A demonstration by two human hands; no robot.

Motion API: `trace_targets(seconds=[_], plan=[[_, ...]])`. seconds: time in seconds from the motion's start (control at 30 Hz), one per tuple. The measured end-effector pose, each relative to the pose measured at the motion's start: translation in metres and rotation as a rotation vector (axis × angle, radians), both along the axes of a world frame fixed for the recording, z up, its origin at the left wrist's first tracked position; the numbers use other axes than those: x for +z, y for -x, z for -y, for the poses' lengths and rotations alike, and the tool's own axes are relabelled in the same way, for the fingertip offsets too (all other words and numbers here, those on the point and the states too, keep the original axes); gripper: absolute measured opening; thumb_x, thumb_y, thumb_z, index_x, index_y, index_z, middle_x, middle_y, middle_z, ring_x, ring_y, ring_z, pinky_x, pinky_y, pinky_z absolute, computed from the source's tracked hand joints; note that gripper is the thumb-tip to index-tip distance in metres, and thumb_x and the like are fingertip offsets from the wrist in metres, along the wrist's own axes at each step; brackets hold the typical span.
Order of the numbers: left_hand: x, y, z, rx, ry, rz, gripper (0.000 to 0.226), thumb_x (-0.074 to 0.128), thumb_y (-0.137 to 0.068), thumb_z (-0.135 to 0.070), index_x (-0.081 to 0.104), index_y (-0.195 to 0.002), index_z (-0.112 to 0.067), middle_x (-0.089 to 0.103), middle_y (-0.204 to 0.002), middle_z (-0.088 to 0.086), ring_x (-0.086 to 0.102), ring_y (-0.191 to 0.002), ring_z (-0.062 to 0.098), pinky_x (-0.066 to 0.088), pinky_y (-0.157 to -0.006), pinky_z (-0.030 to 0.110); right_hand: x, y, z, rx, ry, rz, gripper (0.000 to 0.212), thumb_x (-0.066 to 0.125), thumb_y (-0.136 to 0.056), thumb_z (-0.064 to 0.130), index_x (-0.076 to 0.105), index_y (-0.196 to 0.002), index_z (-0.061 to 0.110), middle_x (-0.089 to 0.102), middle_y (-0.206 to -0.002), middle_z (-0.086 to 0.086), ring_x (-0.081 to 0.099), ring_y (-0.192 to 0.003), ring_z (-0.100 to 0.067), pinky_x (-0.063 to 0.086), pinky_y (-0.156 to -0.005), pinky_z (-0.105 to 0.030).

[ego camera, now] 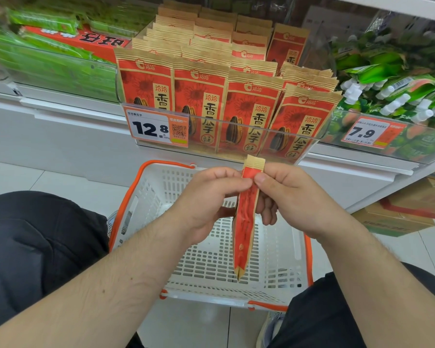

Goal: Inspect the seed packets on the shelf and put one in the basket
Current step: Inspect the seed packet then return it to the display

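A red and tan seed packet hangs edge-on over the white basket, which has orange handles and stands on the floor between my knees. My left hand and my right hand both pinch the packet near its top, thumbs meeting on the red part. Behind them, several matching seed packets stand upright in rows inside a clear shelf tray. The basket has nothing in it.
A 12.8 price tag hangs on the tray front. Green snack packs fill the shelf to the left, and green pouches with white caps sit to the right. Cardboard boxes sit on the floor at right.
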State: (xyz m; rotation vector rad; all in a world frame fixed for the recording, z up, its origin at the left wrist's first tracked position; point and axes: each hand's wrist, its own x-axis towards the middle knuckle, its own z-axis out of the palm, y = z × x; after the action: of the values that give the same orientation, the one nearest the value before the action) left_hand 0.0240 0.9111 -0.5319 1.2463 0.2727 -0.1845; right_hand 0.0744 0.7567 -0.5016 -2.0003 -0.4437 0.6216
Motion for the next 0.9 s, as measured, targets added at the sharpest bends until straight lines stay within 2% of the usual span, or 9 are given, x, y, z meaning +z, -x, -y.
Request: trace_targets(seconds=[0.1, 0.2, 0.3, 0.43, 0.6, 0.73, 0.83, 0.9], plan=[[0.0001, -0.0003, 0.0012, 0.009, 0.021, -0.02, 0.016, 0.063, -0.09, -0.01, 0.062, -0.074, -0.009, 0.066, -0.07, 0.009, 0.065, -0.071, 0.02, 0.05, -0.07, 0.039, 0.0015, 0.0002, 0.0006, 0.005, 0.026, 0.0, 0.029, 0.048, -0.104, 0.017, 0.06, -0.08, 0.005, 0.063, -0.06, -0.005, 0.059, -0.049, -0.019, 0.047, -0.051, -0.032], [-0.0009, -0.0019, -0.0002, 0.06, 0.065, -0.042, 0.026, 0.063, -0.09, -0.009, 0.062, -0.065, -0.014, 0.067, -0.07, 0.006, 0.065, -0.07, 0.018, 0.05, -0.074, 0.042, 0.0019, 0.0007, 0.001, 0.075, 0.159, 0.036, 0.028, 0.06, -0.096, 0.019, 0.062, -0.072, 0.005, 0.066, -0.064, -0.008, 0.064, -0.054, -0.018, 0.054, -0.059, -0.043], [-0.0003, -0.0023, -0.0014, 0.064, 0.075, -0.044, 0.027, 0.063, -0.09, -0.011, 0.062, -0.064, -0.015, 0.067, -0.069, 0.005, 0.065, -0.072, 0.017, 0.052, -0.075, 0.042, 0.0032, 0.004, -0.0018, 0.146, 0.219, 0.048, 0.028, 0.054, -0.098, 0.019, 0.07, -0.082, 0.003, 0.072, -0.074, -0.011, 0.066, -0.059, -0.017, 0.057, -0.069, -0.049], [-0.0011, -0.0022, -0.0011, 0.078, 0.079, -0.056, 0.026, 0.062, -0.091, -0.01, 0.061, -0.065, -0.014, 0.067, -0.069, 0.003, 0.066, -0.07, 0.014, 0.051, -0.074, 0.041, 0.0058, 0.0053, -0.0031, 0.17, 0.244, 0.057, 0.028, 0.051, -0.1, 0.019, 0.069, -0.086, 0.003, 0.073, -0.077, -0.009, 0.068, -0.062, -0.017, 0.058, -0.073, -0.051], [-0.0012, -0.0038, -0.0007, 0.133, 0.121, -0.074, 0.018, 0.062, -0.091, -0.012, 0.061, -0.073, -0.014, 0.064, -0.071, 0.004, 0.064, -0.068, 0.013, 0.048, -0.073, 0.039, 0.0096, 0.0065, 0.0004, 0.23, 0.354, 0.142, 0.026, 0.071, -0.087, 0.022, 0.063, -0.068, 0.006, 0.067, -0.068, -0.011, 0.066, -0.067, -0.025, 0.057, -0.071, -0.048], [-0.0028, -0.0047, -0.0006, 0.166, 0.106, -0.074, 0.017, 0.063, -0.091, -0.012, 0.061, -0.073, -0.014, 0.064, -0.069, 0.003, 0.062, -0.07, 0.015, 0.048, -0.075, 0.039, 0.006, 0.0054, 0.002, 0.282, 0.425, 0.137, 0.027, 0.067, -0.091, 0.021, 0.064, -0.069, 0.006, 0.069, -0.072, -0.012, 0.069, -0.072, -0.028, 0.057, -0.073, -0.05], [-0.0045, -0.0051, -0.0002, 0.211, 0.103, -0.084, 0.021, 0.064, -0.09, -0.012, 0.062, -0.07, -0.015, 0.063, -0.067, 0.001, 0.061, -0.069, 0.015, 0.046, -0.077, 0.041, 0.0046, 0.004, 0.0028, 0.28, 0.439, 0.151, 0.027, 0.067, -0.092, 0.021, 0.063, -0.068, 0.009, 0.07, -0.07, -0.006, 0.07, -0.07, -0.018, 0.059, -0.074, -0.047], [-0.0043, -0.0062, -0.0003, 0.25, 0.124, -0.096, 0.021, 0.065, -0.09, -0.013, 0.062, -0.069, -0.016, 0.063, -0.066, 0.001, 0.06, -0.071, 0.017, 0.047, -0.079, 0.042, 0.0078, 0.0056, 0.0016, 0.295, 0.464, 0.16, 0.025, 0.074, -0.086, 0.025, 0.065, -0.066, 0.013, 0.069, -0.068, -0.002, 0.064, -0.06, -0.01, 0.058, -0.068, -0.041]])
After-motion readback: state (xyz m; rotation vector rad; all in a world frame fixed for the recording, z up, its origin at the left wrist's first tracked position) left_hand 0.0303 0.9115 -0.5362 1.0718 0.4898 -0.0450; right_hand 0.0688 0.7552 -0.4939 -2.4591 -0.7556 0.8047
